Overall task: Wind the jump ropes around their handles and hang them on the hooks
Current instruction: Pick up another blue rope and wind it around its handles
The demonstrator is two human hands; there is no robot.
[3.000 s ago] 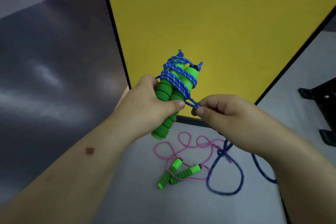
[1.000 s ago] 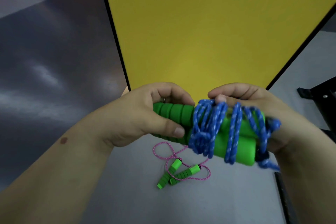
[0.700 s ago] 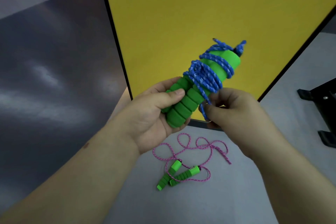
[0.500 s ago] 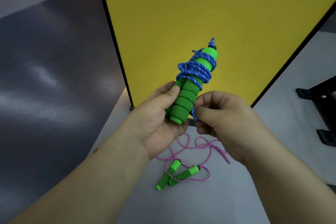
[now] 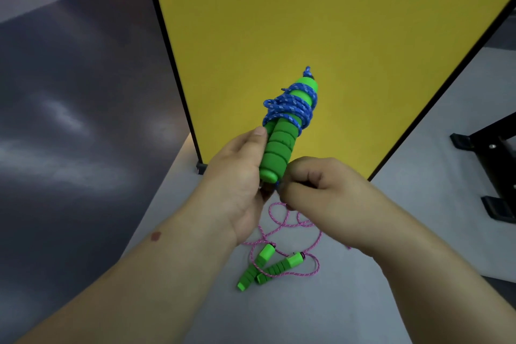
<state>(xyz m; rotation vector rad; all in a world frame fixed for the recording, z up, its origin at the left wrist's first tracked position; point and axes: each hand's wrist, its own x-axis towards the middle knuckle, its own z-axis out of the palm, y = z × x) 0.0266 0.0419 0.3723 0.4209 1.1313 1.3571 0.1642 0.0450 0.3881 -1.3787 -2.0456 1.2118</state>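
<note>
Risk of blue rope [image 5: 290, 105] uncoiling off green handles [image 5: 277, 148], gripped by left hand [image 5: 240, 176], if right hand [image 5: 321, 187], pinching rope end, slackens before securing.

Gym or activity room, yellow divider panel [image 5: 321, 22], glossy dark floor [image 5: 69, 120], black equipment stand [image 5: 494, 159], jump ropes [image 5: 279, 262]

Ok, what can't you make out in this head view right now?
- Blue rope free end: hidden behind the right hand below the green handles.
- Hooks: none in view.
- Pink rope: upper loops hidden by both hands.
- Left hand fingers: behind the handles.
- Black stand: cut by the right edge.
</note>
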